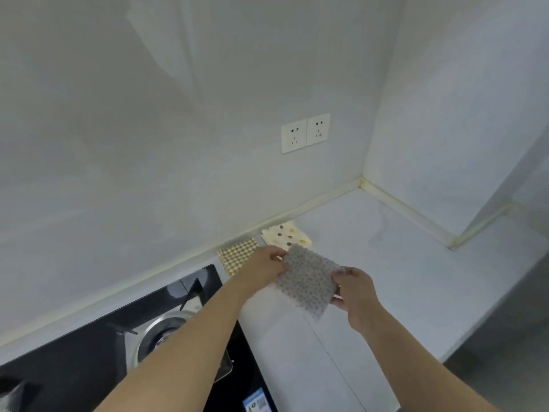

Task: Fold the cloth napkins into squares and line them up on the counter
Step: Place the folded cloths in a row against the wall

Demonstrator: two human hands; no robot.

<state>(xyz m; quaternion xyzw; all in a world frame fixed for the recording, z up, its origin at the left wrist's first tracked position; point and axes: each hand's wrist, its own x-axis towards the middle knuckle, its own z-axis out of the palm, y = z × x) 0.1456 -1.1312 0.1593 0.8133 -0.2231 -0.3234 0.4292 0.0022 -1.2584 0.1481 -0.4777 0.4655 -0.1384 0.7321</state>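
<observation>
Head view: left hand (263,264) and right hand (355,289) each pinch an edge of a grey dotted cloth napkin (307,281), held above the pale surface (401,263). Near the surface's back edge lie a tan checked folded napkin (236,257) and a cream spotted folded napkin (286,234), side by side.

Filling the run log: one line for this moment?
both hands hold grey napkin above counter | checked napkin, spotted napkin folded by wall
</observation>
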